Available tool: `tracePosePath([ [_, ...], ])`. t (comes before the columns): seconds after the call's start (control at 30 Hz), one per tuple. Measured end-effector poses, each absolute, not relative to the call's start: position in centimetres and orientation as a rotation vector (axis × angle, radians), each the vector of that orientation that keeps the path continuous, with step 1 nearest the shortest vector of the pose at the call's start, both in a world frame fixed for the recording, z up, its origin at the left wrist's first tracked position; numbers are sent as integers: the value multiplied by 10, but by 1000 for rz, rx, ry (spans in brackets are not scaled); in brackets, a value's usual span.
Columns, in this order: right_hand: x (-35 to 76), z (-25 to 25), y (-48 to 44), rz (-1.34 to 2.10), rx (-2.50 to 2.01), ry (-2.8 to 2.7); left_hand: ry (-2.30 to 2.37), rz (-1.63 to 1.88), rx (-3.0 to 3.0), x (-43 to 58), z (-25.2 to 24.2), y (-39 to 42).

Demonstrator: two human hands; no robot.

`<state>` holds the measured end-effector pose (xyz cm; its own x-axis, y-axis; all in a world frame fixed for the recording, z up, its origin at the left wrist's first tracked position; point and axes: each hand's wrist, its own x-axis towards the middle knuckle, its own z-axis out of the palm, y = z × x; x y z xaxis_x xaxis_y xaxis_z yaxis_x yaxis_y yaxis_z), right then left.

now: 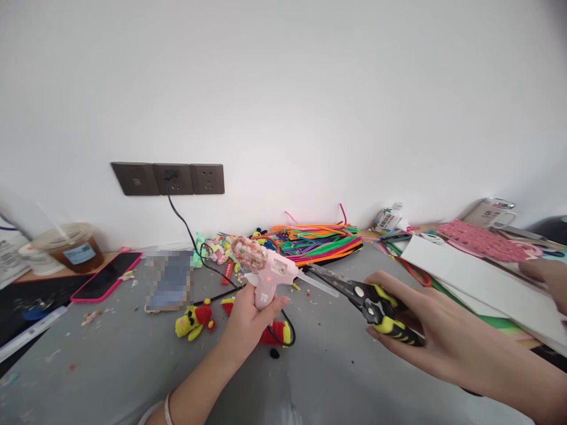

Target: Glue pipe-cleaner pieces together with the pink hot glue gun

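I work over the grey table, with the heap of bright pipe cleaners far, toward the wall. My right hand is wrapped around the yellow-and-black handles of the pliers, whose tip points left at the clear glue stick. My left hand grips the pink glue gun near the middle, its cord trailing to the wall socket. I judge it best to keep the gun level and steady and the pliers clear of the hot nozzle.
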<state>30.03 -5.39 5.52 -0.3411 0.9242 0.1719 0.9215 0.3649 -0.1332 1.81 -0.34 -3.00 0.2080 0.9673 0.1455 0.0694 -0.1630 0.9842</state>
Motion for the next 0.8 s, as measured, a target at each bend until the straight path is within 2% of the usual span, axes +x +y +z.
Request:
tracePosePath([
  [0.8,295,51,-59,32,-1652,-2444,1033,1105,1503,19,-25,-5],
])
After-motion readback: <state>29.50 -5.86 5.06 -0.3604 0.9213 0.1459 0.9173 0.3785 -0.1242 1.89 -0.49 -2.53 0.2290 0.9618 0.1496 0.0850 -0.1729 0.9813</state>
